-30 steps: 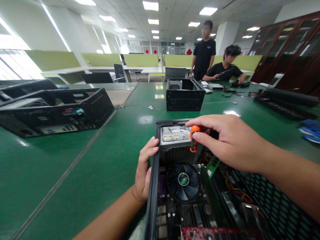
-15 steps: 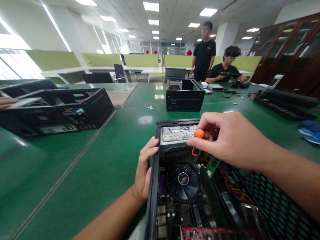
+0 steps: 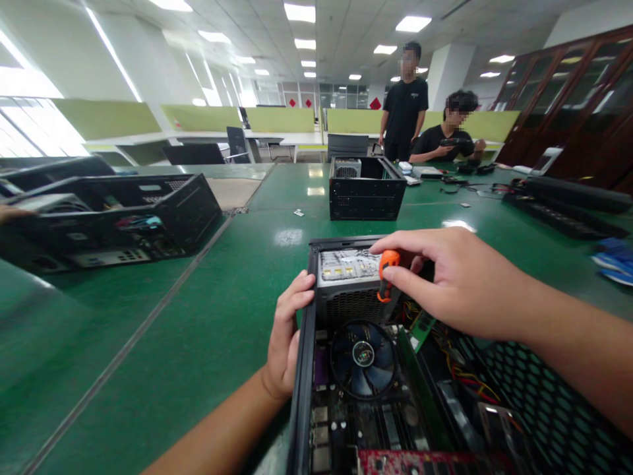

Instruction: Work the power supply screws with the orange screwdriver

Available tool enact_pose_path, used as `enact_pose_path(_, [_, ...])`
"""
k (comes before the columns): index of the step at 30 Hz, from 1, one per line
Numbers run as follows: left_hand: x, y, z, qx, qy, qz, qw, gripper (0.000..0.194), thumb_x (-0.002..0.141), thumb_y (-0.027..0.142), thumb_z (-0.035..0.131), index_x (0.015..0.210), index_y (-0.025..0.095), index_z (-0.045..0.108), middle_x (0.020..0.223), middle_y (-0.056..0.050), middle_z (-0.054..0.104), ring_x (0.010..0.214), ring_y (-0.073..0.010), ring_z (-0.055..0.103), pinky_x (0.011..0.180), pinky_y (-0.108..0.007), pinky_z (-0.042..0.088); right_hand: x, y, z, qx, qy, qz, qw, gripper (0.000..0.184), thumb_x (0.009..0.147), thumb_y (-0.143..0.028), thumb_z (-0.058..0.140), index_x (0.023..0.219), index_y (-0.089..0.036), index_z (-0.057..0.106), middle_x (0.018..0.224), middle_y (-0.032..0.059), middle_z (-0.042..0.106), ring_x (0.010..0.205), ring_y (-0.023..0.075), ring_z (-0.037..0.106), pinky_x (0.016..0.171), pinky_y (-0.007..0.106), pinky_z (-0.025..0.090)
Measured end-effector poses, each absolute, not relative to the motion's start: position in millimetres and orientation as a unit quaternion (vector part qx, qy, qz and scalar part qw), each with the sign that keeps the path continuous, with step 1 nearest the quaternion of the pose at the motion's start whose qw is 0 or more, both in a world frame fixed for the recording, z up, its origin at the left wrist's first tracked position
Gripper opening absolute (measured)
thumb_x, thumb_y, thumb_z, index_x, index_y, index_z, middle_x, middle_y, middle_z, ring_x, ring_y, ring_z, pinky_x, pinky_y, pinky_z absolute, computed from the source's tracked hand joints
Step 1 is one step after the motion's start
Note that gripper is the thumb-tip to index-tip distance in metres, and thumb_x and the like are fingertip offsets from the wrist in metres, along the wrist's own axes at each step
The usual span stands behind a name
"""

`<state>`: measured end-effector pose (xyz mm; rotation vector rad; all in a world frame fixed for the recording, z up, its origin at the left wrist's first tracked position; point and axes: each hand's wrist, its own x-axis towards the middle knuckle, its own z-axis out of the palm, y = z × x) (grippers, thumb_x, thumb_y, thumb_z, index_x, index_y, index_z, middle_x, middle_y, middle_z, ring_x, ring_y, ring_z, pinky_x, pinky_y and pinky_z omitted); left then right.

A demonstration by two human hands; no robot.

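An open black computer case lies in front of me on the green table. My left hand rests against its left side, fingers curled over the edge. Between the thumb and fingers of my right hand is an orange and black screwdriver, held upright by its handle; its shaft and tip cannot be made out. It stands before the power supply, whose worn label faces up. Below are a round cooling fan, a green memory stick, coloured cables and a red circuit board.
Another open case stands farther back on the green table. At left lies a larger case, with a person's hand at its edge. Black parts and a blue item lie at right. Two people are beyond the table.
My right hand's fingers have shifted around the screwdriver handle, showing more of it. My left hand has stayed put. The seated person's hand has risen.
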<state>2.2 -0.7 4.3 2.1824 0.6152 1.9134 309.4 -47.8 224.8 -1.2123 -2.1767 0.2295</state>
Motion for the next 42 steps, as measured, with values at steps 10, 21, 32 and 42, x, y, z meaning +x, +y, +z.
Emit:
enact_pose_path(10, [5,-3,12,0.736,0.203,0.641,0.079,0.044,0.131,0.040,0.071,0.174,0.034,0.076,0.177,-0.011,0.085,0.178,-0.0333,0.076,0.150,-0.056,0.064,307,-51,226,-0.412,-0.816,0.111,0.389,0.012,0.107,-0.025,0.087,0.118,-0.025,0.087,0.106,0.0050,0.099,0.086,0.0248,0.092,0.086,0.036,0.074])
enact_pose_path(21, [2,-2,5,0.739,0.200,0.638,0.084,0.053,0.128,0.033,0.072,0.181,0.037,0.072,0.184,-0.009,0.081,0.182,-0.0324,0.072,0.153,-0.056,0.061,285,-54,211,-0.295,-0.865,0.143,0.380,0.033,0.120,-0.012,0.066,0.142,-0.014,0.090,0.136,0.0144,0.102,0.121,0.0268,0.099,0.110,0.036,0.077])
enact_pose_path(32, [2,-3,4,0.739,0.206,0.636,0.085,0.053,0.128,0.034,0.074,0.182,0.037,0.071,0.183,-0.011,0.081,0.180,-0.0351,0.074,0.152,-0.062,0.062,284,-50,205,-0.290,-0.864,0.158,0.380,0.030,0.119,-0.012,0.065,0.135,-0.020,0.090,0.136,0.0097,0.102,0.122,0.0262,0.099,0.110,0.037,0.076])
enact_pose_path(42, [3,-2,7,0.747,0.195,0.631,0.080,0.052,0.131,0.037,0.070,0.182,0.035,0.070,0.184,-0.012,0.080,0.182,-0.0335,0.072,0.153,-0.059,0.061,281,-49,205,-0.322,-0.851,0.147,0.388,0.015,0.111,-0.014,0.083,0.122,-0.020,0.091,0.116,0.0069,0.101,0.100,0.0231,0.096,0.092,0.032,0.073])
